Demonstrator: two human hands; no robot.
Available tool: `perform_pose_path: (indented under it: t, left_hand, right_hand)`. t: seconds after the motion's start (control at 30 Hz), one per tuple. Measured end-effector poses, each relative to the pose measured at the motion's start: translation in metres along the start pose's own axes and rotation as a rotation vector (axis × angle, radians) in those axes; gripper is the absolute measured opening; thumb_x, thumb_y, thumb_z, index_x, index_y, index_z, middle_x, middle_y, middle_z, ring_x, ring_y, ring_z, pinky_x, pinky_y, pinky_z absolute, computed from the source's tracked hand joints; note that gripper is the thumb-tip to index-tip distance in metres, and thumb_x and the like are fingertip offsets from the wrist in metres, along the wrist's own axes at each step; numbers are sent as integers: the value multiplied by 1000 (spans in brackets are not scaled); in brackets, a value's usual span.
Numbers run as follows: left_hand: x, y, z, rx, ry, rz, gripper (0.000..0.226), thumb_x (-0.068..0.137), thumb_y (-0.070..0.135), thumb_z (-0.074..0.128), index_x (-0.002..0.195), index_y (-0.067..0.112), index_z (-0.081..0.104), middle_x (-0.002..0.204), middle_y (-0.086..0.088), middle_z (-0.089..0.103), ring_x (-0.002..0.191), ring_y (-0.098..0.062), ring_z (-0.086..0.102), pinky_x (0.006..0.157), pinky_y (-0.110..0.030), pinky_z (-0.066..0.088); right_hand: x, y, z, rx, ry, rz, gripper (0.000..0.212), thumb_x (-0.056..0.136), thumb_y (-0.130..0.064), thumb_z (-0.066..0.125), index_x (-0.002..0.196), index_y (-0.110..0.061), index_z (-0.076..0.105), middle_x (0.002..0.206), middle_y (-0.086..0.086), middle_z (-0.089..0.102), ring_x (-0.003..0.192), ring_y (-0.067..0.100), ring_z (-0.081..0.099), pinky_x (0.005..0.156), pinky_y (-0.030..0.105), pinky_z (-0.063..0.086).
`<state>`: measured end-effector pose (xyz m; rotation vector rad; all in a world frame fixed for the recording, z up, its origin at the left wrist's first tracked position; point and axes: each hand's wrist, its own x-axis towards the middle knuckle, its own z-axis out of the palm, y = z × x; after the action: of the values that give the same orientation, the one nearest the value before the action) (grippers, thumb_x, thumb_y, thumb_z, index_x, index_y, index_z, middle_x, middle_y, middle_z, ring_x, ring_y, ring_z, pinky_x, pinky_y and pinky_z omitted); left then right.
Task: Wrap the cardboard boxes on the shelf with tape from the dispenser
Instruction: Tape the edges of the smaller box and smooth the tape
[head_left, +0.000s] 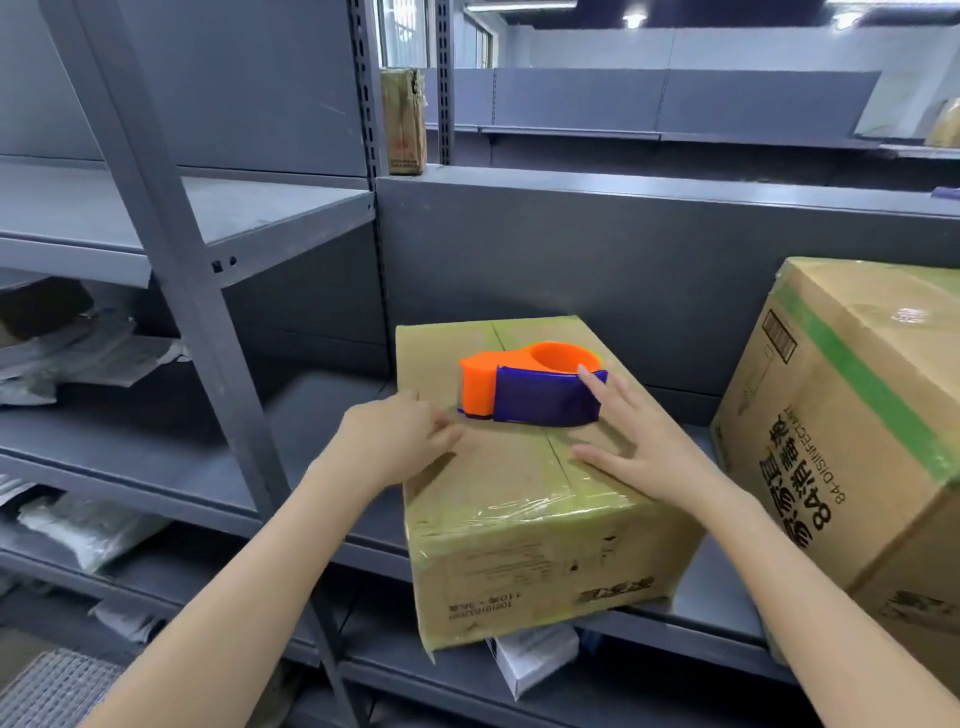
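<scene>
Orange-and-purple tape dispenser (535, 387) sits on top of cardboard box (519, 525), toward box's far half. Box rests on grey shelf (332, 379), near end overhanging. Left hand (400, 436) on box's left edge, fingers loosely bent, grip released. Right hand (639, 447) flat on box top, grip released, index fingertip touching dispenser. Larger box (857, 441) stands right of cardboard box.
</scene>
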<state>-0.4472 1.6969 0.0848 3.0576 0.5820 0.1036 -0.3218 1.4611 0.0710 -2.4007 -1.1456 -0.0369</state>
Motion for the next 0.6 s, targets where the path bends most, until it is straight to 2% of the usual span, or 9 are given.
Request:
perform_pose_path:
  t: [0.1,0.17,0.2,0.27,0.33,0.4,0.47,0.53,0.6]
  left_hand:
    - [33,-16,1,9,74,-76,36,99,33,28,119,20,55,117,-5,54,103,-24,53,75,-32,42]
    - [60,-30,7,-47,95,-49,39,98,26,30,134,23,47,129,-7,50,113,-27,48,85,-37,45]
    - [71,-35,11,-152,91,-7,42,97,23,34,138,24,44,134,-6,48,118,-26,46,92,-38,44]
    - [87,-40,18,-370,47,82,45,96,21,41,141,23,40,143,-5,43,129,-22,40,106,-38,35]
    - [94,-41,26,-347,-16,126,46,98,24,40,144,21,35,151,-2,31,139,-20,24,116,-43,15]
    - [94,-42,36,-331,-41,147,46,100,28,35,146,20,31,154,-2,23,143,-18,14,117,-42,6]
    - [90,-41,43,-329,-9,139,46,101,32,31,146,20,30,154,-1,23,142,-18,16,117,-40,7]
    - [80,-39,41,-185,20,118,49,100,40,26,146,25,30,153,2,27,140,-19,20,116,-45,2]
    - [62,-38,35,-30,27,105,64,90,60,16,145,30,31,149,4,33,134,-22,28,114,-47,-1]
  right_hand:
    - [-9,-22,16,-196,145,106,83,88,-55,48,148,-34,-6,159,2,-4,145,19,9,117,35,18]
    - [-10,-48,31,-175,89,248,90,87,-62,43,149,-22,-9,158,9,-1,145,25,11,117,43,17]
    - [-8,-59,39,-172,32,302,95,85,-67,40,149,-20,-11,158,12,-2,145,28,9,117,46,13]
    - [-1,-73,50,-197,-18,351,101,82,-74,35,148,-18,-16,156,19,-8,145,30,2,115,53,4]
    - [4,-77,55,-218,-10,362,104,80,-77,33,147,-17,-20,155,22,-12,145,32,-2,112,57,0]
    - [4,-74,56,-231,-13,347,103,80,-78,31,146,-19,-21,154,21,-15,145,31,-3,112,58,-2]
    - [1,-68,55,-236,-20,300,97,81,-77,28,146,-24,-21,154,19,-17,145,29,-4,113,56,-3]
    - [-3,-58,48,-237,-24,251,90,83,-75,27,146,-30,-20,155,15,-16,146,25,-1,114,52,-3]
    - [-6,-40,36,-167,-43,188,82,86,-69,31,146,-38,-15,157,8,-11,146,22,5,116,47,-1]
